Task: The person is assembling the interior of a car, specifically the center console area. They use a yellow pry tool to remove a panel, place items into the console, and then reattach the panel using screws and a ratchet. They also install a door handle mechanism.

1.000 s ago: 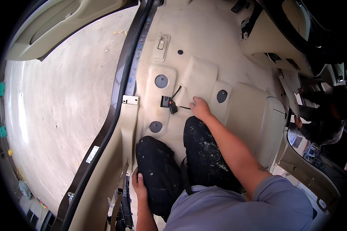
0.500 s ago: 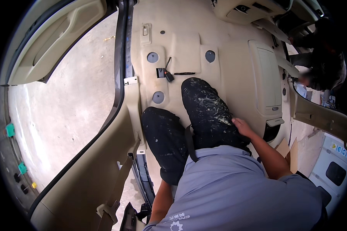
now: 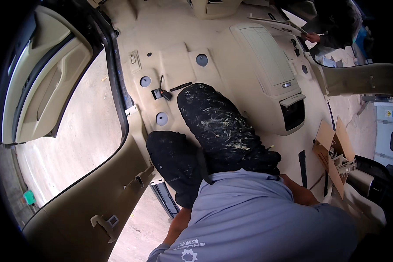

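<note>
My left forearm (image 3: 179,222) reaches down past my left knee, and its hand is hidden beyond my leg. My right forearm (image 3: 298,191) goes down beside my hip, where the hand is out of sight. I am kneeling in dark, paint-spattered trousers (image 3: 222,122) on the beige carpet (image 3: 218,39) of a car interior. Ahead of my knees, a black connector on a cable (image 3: 165,94) comes out of a square cut in the carpet, beside a dark slot (image 3: 180,86) and round grey recesses (image 3: 161,118).
A centre console (image 3: 268,61) stands ahead to the right. An open cardboard box (image 3: 327,135) with loose parts lies at the right. Beige pillar trim with a belt buckle (image 3: 113,220) lines the left, near an open door (image 3: 48,83). Another person's hand (image 3: 311,37) shows at the far right.
My view has turned to the right, bringing the cardboard box into full sight. My right hand, seen earlier on my thigh, has gone behind my hip.
</note>
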Motion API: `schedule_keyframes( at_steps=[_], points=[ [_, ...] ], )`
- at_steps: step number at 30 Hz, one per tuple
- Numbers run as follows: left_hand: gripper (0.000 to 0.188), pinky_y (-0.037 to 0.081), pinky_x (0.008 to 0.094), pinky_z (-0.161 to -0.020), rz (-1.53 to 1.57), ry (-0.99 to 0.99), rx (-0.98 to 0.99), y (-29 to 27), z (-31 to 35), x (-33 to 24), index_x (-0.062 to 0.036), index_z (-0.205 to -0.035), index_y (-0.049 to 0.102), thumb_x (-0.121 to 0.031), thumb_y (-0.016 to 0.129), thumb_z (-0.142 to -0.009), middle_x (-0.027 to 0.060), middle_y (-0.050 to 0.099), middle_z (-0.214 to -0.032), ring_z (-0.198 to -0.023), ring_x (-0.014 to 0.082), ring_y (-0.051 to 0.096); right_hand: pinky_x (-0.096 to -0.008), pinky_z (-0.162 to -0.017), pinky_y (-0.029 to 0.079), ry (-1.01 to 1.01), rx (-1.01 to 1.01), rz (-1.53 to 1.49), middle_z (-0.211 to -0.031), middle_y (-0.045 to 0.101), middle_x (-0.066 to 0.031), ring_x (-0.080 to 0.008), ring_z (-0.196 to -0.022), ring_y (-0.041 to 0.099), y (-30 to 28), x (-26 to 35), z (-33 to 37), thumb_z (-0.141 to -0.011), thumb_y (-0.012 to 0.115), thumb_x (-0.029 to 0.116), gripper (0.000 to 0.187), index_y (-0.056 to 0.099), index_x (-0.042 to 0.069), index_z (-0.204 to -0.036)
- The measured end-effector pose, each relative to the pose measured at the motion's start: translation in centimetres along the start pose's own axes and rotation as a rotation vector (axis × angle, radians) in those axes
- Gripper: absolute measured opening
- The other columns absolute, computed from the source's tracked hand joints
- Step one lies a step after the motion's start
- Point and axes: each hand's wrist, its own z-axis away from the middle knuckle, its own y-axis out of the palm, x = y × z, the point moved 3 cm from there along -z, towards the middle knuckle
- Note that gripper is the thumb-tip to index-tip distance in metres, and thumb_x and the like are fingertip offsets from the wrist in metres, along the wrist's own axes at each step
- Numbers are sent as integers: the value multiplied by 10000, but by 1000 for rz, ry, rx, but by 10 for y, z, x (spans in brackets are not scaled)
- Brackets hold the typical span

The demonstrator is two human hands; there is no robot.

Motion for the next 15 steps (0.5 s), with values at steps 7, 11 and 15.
schedule_keyframes(
  at_steps=[7, 11, 15],
  points=[
    [563, 496, 354, -1044, -218, -29, 7, -16, 4, -11, 19, -1425, 567, -418, 445, -1092, 152, 639, -1351, -1236, 272, 616, -362, -621, 540, 56, -40, -201, -613, 398, 15, -138, -539, 460, -1, -70, -70, -991, 652, 540, 489, 530, 139, -738],
    [557, 505, 354, -1033, -339, -28, -2, -11, 9, -21, 18, -1427, 567, -410, 452, -1090, 153, 644, -1344, -1229, 275, 622, -363, -604, 563, -96, -8, -202, -630, 508, -35, -160, -522, 504, 0, -56, -77, -967, 691, 531, 483, 646, 73, -819],
    [551, 514, 354, -1022, -439, -11, 53, 48, -14, -20, 16, -1429, 566, -403, 459, -1088, 155, 649, -1337, -1222, 278, 629, -343, -594, 553, -249, -97, 211, -736, 667, -82, -178, -558, 579, 6, -14, -39, -968, 695, 520, 503, 715, 18, -931]
  ],
)
